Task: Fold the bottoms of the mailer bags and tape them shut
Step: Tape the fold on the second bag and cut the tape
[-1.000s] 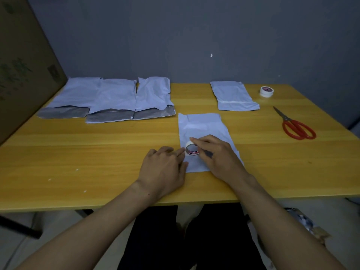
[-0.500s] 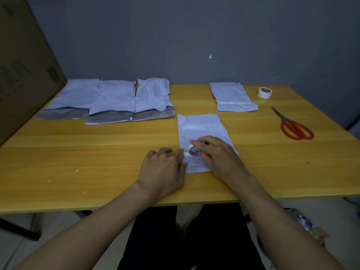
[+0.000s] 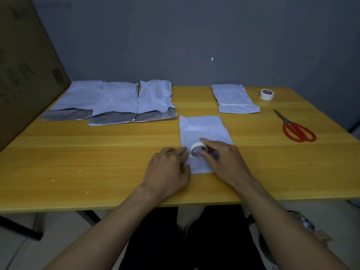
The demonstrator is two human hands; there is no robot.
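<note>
A person's two bare hands work at the near edge of a yellow wooden table [image 3: 78, 152]. The right grip [image 3: 224, 160] is curled round one white tape roll [image 3: 196, 149], the forefinger over its far rim and the thumb on its near side, and holds it on edge upon a white mailer bag [image 3: 202, 129]. That bag lies flat beneath both grips, its near end between them. The left grip [image 3: 167, 168] lies just to the left of the roll, fingers straight and flat, their tips pressing down on the bag's left edge. Whether a strip of tape runs from the roll to those fingertips cannot be told.

There are five mailer bags in all. Besides the one under the grips, three unfolded mailer bags [image 3: 116, 102] lie in one overlapping row far ahead and to the left of the left grip, each with a grey inner flap showing at its near end. One taped mailer bag [image 3: 233, 98] lies ahead of the right grip, a pale strip across its folded near end.

There are two tape rolls: the second tape roll [image 3: 266, 93] stands just right of the taped bag. One pair of red-handled scissors [image 3: 296, 129] lies well to the right of the right grip. One cardboard sheet [image 3: 23, 75] leans far left of the left grip.
</note>
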